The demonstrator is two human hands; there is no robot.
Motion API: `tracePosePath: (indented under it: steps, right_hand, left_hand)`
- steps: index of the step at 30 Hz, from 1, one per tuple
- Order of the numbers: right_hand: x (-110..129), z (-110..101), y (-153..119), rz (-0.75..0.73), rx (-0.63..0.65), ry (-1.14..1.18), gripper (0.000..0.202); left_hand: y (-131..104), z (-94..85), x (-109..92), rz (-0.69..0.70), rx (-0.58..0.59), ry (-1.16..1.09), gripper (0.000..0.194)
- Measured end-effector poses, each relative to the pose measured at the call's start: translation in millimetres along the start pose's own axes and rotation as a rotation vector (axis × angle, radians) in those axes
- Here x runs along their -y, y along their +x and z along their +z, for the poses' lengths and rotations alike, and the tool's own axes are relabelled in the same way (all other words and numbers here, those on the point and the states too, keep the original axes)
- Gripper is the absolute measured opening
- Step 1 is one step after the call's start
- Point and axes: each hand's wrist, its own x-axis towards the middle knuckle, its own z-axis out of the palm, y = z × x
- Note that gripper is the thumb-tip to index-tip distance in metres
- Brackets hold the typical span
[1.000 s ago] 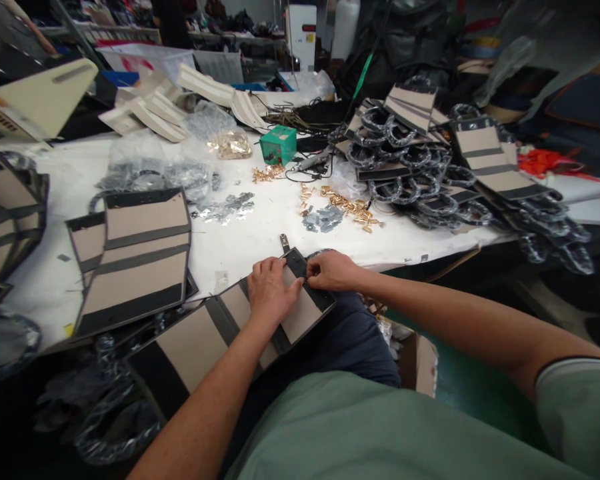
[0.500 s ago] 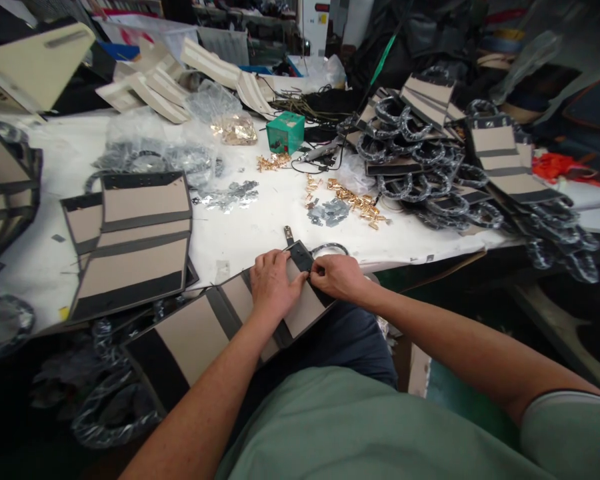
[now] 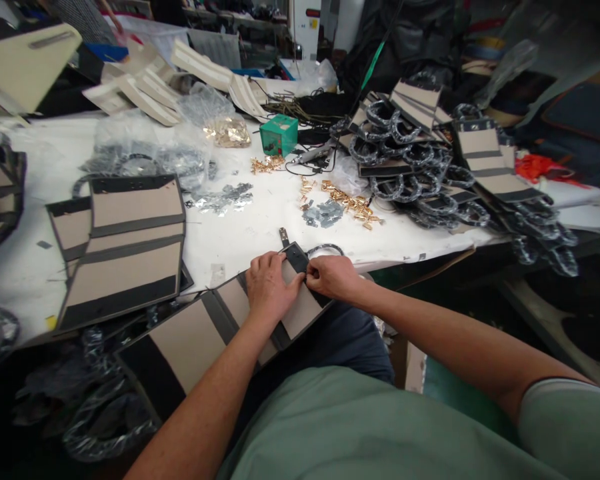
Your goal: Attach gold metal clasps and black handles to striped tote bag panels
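Note:
A beige and black panel [image 3: 187, 337] lies slanted across my lap and the table's front edge. My left hand [image 3: 270, 285] rests on its upper part, fingers spread over the far edge and thumb pointing toward my right hand. My right hand [image 3: 330, 276] is closed in a pinch at the black end strip; what its fingertips hold is too small to make out. A metal-tipped tab [image 3: 283, 235] sticks out past the panel's far edge, and a wrapped ring handle [image 3: 326, 249] shows behind my right hand.
On the white table [image 3: 260, 227] are grey metal plates [image 3: 323, 213], gold pieces [image 3: 353, 205] and a green box [image 3: 279, 135]. Similar panels [image 3: 135, 243] lie at the left. Panels with wrapped handles [image 3: 405, 160] are piled at the right. Someone's arm shows at the top left.
The view has shifted slightly, so the table's contents appear a little further left. Both hands keep nearly the same place on the panel.

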Motion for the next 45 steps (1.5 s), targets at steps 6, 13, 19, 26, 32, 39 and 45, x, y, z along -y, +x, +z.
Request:
tracePosePath:
  steps: [6,13,19,26,32,39,45]
  right_hand:
    - [-1,-1,-3,-0.033,-0.02,-0.049,0.023]
    - [14,0,-4,-0.058,-0.006,-0.114,0.023]
    - [21,10,1,-0.076,-0.014,-0.109,0.024]
    - [25,8,1,-0.029,-0.028,-0.109,0.024]
    - [25,13,2,0.06,-0.059,-0.057,0.025]
    - [20,19,5,0.096,-0.098,0.013,0.024]
    - [17,11,2,0.114,-0.086,0.082,0.021]
  left_hand:
    - [1,3.1,1,-0.009,0.003,-0.031,0.048]
    - [-6,-7.1,0,-0.049,0.041,-0.096,0.049]
    - [-8,-2.6,11,-0.084,0.021,-0.17,0.052]
    - [-10,-1.1,9,-0.081,-0.024,-0.195,0.048]
    - [-11,0.9,11,-0.065,-0.059,-0.189,0.045]
    - [-9,8.3,17,-0.032,-0.106,-0.194,0.043]
    - [-6,0.6,11,0.003,-0.074,-0.122,0.04]
